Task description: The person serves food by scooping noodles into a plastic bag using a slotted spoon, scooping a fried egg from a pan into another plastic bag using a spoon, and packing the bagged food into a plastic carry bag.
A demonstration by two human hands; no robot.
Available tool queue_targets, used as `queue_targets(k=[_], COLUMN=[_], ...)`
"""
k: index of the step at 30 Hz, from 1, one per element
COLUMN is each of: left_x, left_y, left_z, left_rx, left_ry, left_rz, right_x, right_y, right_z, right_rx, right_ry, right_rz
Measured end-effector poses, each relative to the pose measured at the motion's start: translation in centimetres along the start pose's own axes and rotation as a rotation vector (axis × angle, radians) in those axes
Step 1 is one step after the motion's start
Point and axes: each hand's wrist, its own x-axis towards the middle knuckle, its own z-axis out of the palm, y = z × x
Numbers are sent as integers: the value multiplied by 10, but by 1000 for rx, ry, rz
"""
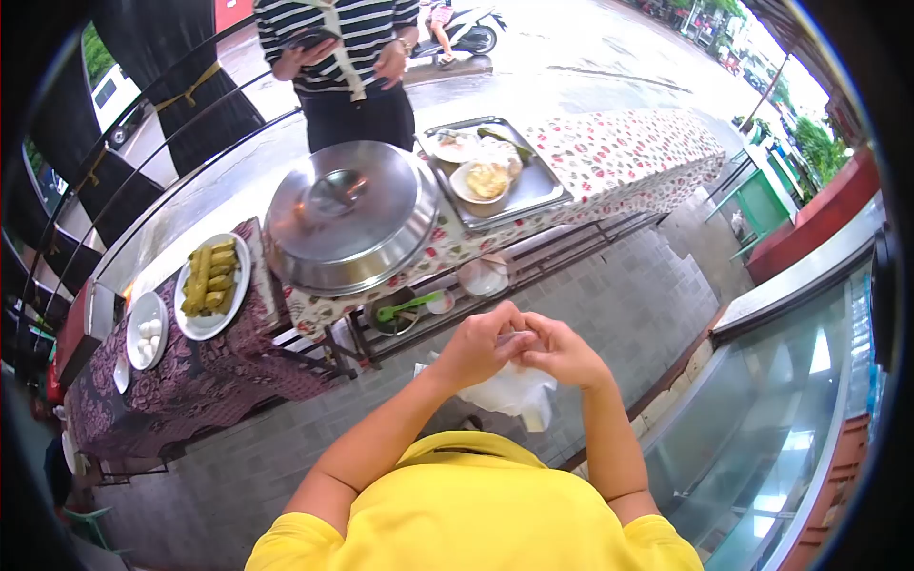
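Both my hands meet in front of my chest, above the tiled floor. My left hand [484,348] has its fingers closed on a thin white plastic bag [509,390], which hangs below and between the hands. The fingers of my right hand [564,350] are pinched at the top of the same bag, touching the left fingers. Beyond the hands, a large steel pot with a domed lid [347,214] stands on the flowered tablecloth. To its right, a metal tray [533,195] holds plates of food.
An oval plate of wrapped rolls [211,285] and a bowl of white eggs [148,333] rest on the purple cloth at left. Across the table stands a person [333,57] holding a phone. A glass case [752,447] is at right. Under the table lies a green utensil [405,306].
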Motion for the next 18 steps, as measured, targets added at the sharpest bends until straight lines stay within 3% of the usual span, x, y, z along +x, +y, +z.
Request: queue_targets(k=[3, 5, 6, 9, 10, 13, 16, 18], left_x=[32, 48, 55, 84, 96, 135, 180, 211], left_y=[8, -16, -25, -40, -40, -42, -40, -37], left_z=[-3, 0, 8, 29, 36, 61, 72, 73], left_rx=[52, 103, -256, -632, -591, -429, -304, -304], left_ry=[-174, -348, -342, -175, -145, -104, -95, -197], left_rz=[-146, -206, -300, -428, -368, -294, -159, -155], right_x=[-16, -23, -27, -23, -18, 4, 8, 14], right_y=[-5, -11, -11, 4, 7, -5, 8, -4], right_z=[-59, -78, -89, -107, -113, -121, -172, -202], right_rx=[-173, -56, -38, 41, 62, 31, 253, 357], right_ry=[281, 407, 419, 378, 348, 530, 665, 957], right_rz=[128, 57, 48, 15, 4, -13, -173, -247])
